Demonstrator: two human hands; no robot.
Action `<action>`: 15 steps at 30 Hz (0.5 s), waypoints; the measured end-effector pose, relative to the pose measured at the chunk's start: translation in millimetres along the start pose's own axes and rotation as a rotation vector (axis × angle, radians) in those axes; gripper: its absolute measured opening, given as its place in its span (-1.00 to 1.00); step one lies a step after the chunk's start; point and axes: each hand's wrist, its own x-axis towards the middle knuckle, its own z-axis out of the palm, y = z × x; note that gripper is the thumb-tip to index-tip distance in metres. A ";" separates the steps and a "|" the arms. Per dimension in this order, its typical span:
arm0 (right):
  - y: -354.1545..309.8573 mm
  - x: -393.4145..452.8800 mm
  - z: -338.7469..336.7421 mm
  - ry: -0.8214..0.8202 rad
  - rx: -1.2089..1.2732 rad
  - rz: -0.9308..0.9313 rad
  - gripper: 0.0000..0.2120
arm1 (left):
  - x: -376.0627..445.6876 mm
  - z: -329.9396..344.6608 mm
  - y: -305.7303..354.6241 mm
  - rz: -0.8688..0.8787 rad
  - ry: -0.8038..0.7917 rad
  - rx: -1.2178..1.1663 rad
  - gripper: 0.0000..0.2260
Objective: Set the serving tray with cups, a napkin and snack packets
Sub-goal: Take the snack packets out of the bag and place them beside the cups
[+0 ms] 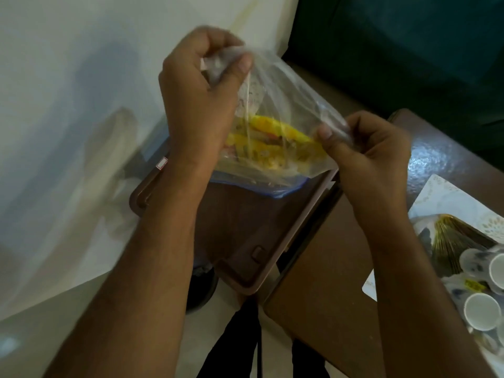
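Pale floor and a dark wooden table frame the brown serving tray, which juts over the table's edge with nothing but the bag above it. You hold the clear zip bag upside down over the tray, left hand pinching one bottom corner and right hand pinching the other, likely to tip the contents out through its blue zip edge. Yellow snack packets crowd the bag's lower part, while the white cups wait at the table's right, well apart.
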 end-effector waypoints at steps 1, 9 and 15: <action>-2.1 0.6 0.6 0.012 0.061 0.004 -0.86 | 0.9 -1.4 -0.2 0.016 0.030 -0.044 -0.72; -14.1 -1.2 12.3 0.026 0.290 0.096 -0.85 | -15.4 -8.7 -40.6 -0.331 -0.175 -0.200 -0.75; 6.0 -0.3 8.8 0.072 0.331 0.094 -0.59 | -18.8 -1.1 -27.7 -0.227 -0.022 -0.223 -0.86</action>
